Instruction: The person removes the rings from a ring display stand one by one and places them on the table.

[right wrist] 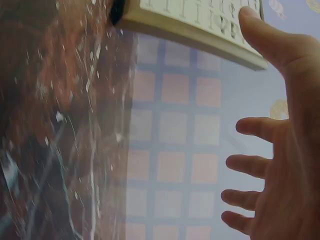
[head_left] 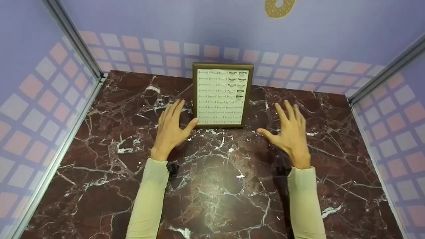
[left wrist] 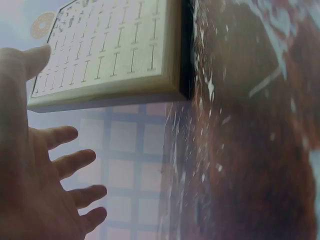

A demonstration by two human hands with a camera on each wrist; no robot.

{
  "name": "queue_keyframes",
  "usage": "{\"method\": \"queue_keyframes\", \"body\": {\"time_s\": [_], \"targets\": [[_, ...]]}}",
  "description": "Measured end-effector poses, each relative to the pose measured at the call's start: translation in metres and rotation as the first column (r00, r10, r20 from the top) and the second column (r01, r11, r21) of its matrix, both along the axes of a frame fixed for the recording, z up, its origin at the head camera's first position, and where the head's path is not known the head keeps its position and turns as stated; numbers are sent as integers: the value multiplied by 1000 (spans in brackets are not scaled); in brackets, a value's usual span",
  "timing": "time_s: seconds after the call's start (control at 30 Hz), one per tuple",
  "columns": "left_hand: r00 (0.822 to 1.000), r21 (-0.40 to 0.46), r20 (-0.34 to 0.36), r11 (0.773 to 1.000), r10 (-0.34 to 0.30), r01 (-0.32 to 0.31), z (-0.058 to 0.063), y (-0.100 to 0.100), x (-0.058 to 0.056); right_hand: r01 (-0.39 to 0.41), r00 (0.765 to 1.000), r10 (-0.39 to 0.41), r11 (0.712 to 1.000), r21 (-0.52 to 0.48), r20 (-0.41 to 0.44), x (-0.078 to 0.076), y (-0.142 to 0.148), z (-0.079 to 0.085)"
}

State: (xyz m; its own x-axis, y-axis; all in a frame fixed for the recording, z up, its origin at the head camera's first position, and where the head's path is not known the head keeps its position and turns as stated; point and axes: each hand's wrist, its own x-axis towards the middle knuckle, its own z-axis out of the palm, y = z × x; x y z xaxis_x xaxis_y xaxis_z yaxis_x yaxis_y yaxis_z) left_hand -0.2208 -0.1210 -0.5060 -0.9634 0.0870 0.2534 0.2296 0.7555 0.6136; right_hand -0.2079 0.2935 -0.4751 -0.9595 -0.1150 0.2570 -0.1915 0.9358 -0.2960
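Observation:
A framed display board stands upright near the back wall, its white face marked with rows of short slots. Several small dark pieces sit in the slots at its upper right; their kind is too small to make out. My left hand hovers at the board's left side, fingers spread, its thumb tip overlapping the lower left corner in the head view. Off to the right of the board, my right hand is held with fingers apart and thumb pointing inward. Both wrist views show bare palms, the board's lower edge beyond the right thumb.
Dark red marbled tabletop spreads under both arms. A lilac back wall with pink and white squares rises right behind the board. Side panels with metal strips bound the table left and right.

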Motion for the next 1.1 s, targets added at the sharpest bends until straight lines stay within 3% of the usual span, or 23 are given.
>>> {"method": "queue_keyframes", "body": {"time_s": [0.33, 0.63, 0.97, 1.1], "targets": [[999, 216, 1, 976, -35, 34, -11, 11, -6, -131, 979, 115, 988, -86, -167, -17, -24, 0], [1000, 347, -8, 938, -14, 16, -25, 16, -12, -179, 964, 149, 976, -127, -219, -33, -39, 4], [995, 519, 90, 855, -33, -18, -36, 23, -14, -207, 939, 151, 965, -160, -308, -48, -61, -1], [989, 593, 126, 805, -79, -11, -37, 27, -15, -224, 919, 154, 962, -158, -363, -53, -67, -2]]}}
